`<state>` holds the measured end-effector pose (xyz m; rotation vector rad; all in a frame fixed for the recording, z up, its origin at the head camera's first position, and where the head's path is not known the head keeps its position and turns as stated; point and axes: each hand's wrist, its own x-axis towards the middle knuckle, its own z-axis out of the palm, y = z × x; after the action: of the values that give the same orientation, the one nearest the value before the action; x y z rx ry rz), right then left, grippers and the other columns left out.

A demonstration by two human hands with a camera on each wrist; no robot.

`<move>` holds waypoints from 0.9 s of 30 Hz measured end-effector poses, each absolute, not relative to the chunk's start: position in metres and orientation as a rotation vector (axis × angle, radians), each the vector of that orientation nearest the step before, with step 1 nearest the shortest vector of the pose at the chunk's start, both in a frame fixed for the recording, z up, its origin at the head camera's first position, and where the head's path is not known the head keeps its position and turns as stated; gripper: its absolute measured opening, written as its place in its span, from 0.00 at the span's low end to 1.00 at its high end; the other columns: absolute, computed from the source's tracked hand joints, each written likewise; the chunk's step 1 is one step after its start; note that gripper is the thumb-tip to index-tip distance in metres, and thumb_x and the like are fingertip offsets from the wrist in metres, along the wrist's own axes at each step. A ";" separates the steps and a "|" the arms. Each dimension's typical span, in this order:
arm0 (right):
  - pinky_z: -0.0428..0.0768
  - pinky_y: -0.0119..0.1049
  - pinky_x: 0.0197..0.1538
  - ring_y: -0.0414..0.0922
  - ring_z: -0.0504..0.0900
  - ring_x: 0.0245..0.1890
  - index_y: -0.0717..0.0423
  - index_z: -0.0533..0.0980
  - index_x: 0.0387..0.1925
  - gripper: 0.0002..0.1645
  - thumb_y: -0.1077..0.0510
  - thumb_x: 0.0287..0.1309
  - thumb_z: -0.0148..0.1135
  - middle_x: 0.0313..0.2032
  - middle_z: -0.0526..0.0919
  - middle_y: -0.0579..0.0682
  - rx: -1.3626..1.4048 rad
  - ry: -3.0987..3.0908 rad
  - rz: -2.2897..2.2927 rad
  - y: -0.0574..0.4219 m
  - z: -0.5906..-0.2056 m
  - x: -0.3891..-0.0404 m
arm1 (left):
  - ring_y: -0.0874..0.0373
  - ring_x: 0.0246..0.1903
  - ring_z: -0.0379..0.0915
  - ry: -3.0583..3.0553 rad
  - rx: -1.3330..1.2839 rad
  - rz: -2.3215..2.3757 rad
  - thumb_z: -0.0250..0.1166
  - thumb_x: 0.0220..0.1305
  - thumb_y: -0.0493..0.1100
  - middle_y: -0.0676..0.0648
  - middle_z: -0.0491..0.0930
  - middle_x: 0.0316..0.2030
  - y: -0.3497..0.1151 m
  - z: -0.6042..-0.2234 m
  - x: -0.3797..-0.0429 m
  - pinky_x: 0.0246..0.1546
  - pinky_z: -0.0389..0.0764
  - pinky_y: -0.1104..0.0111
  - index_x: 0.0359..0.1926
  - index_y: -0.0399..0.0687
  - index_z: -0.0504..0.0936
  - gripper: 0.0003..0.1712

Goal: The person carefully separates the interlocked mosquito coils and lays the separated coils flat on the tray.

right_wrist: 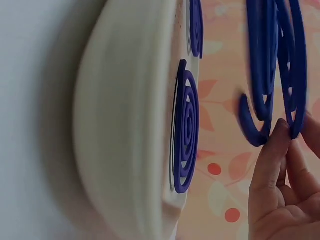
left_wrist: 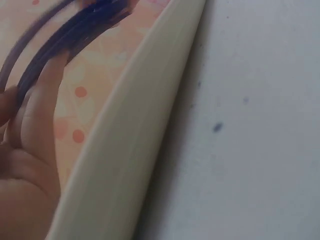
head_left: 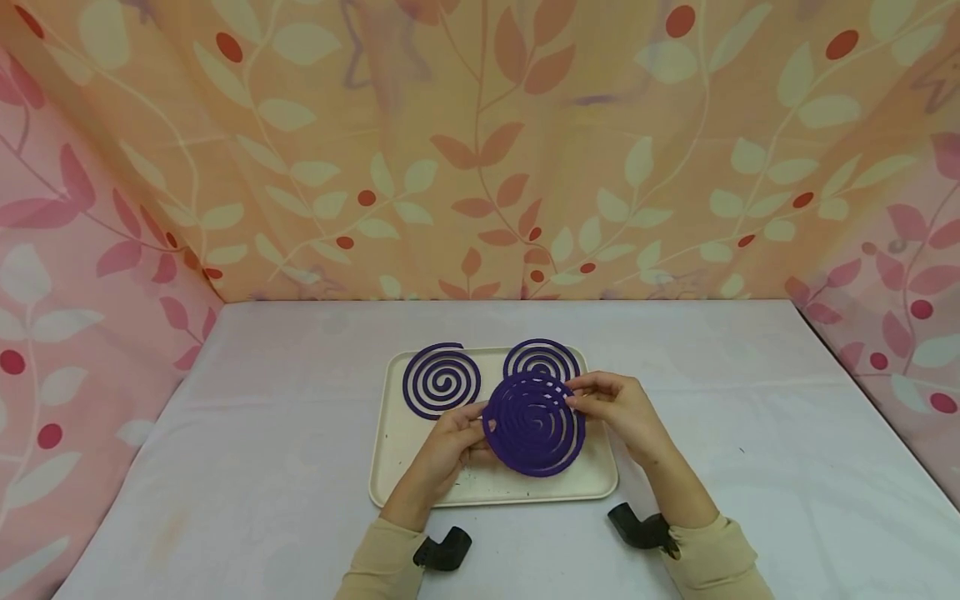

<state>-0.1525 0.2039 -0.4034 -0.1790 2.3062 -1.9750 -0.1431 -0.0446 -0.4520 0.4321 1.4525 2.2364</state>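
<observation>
Both hands hold a purple mosquito coil pair (head_left: 534,429) up over the cream tray; its spirals overlap, leaving few gaps. At its left edge my left hand (head_left: 452,437) grips it between thumb and fingers. My right hand (head_left: 618,408) pinches the upper right edge with thumb and fingertips. In the right wrist view the held coils (right_wrist: 265,65) appear edge-on, partly spread apart, with one loose end hanging lower. Single coils lie at the tray's back: one coil (head_left: 442,382) on the left, another coil (head_left: 540,354) on the right, partly hidden behind the held pair.
The cream tray (head_left: 412,487) has a raised rim and small dark crumbs on it. It stands on a white-covered table (head_left: 247,467). A leaf-patterned curtain (head_left: 480,167) encloses the back and sides. Black wrist mounts (head_left: 444,550) sit by both cuffs.
</observation>
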 end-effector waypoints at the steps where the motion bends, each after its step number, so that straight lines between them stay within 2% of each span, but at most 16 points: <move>1: 0.82 0.29 0.35 0.36 0.79 0.29 0.78 0.75 0.42 0.16 0.70 0.51 0.64 0.30 0.82 0.50 -0.194 2.316 -1.950 0.204 -0.404 -0.153 | 0.60 0.35 0.81 1.450 0.456 2.209 0.49 0.68 0.32 0.48 0.82 0.39 -0.044 -0.453 -0.143 0.36 0.83 0.69 0.60 0.17 0.60 0.25; 7: 0.79 0.26 0.36 0.37 0.79 0.31 0.75 0.79 0.39 0.14 0.69 0.50 0.67 0.34 0.83 0.56 -0.277 2.354 -1.860 0.203 -0.406 -0.154 | 0.61 0.34 0.81 1.415 0.522 2.139 0.47 0.70 0.33 0.50 0.83 0.37 -0.039 -0.458 -0.142 0.35 0.83 0.70 0.60 0.16 0.59 0.24; 17: 0.78 0.27 0.34 0.37 0.79 0.30 0.75 0.77 0.43 0.17 0.68 0.51 0.66 0.33 0.81 0.55 -0.304 2.326 -1.808 0.205 -0.404 -0.153 | 0.63 0.31 0.80 1.452 0.469 2.146 0.47 0.71 0.33 0.52 0.83 0.35 -0.039 -0.456 -0.141 0.32 0.82 0.72 0.59 0.17 0.61 0.23; 27: 0.78 0.26 0.33 0.37 0.79 0.30 0.75 0.76 0.43 0.17 0.69 0.51 0.66 0.32 0.81 0.56 -0.301 2.362 -1.761 0.206 -0.403 -0.153 | 0.63 0.33 0.80 1.453 0.459 2.164 0.47 0.71 0.33 0.53 0.83 0.36 -0.039 -0.456 -0.142 0.33 0.82 0.71 0.61 0.18 0.60 0.24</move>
<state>-0.1526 0.2055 -0.4026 -0.3015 2.3624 -1.7609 -0.1423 -0.0388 -0.4562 0.4588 1.4533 2.1642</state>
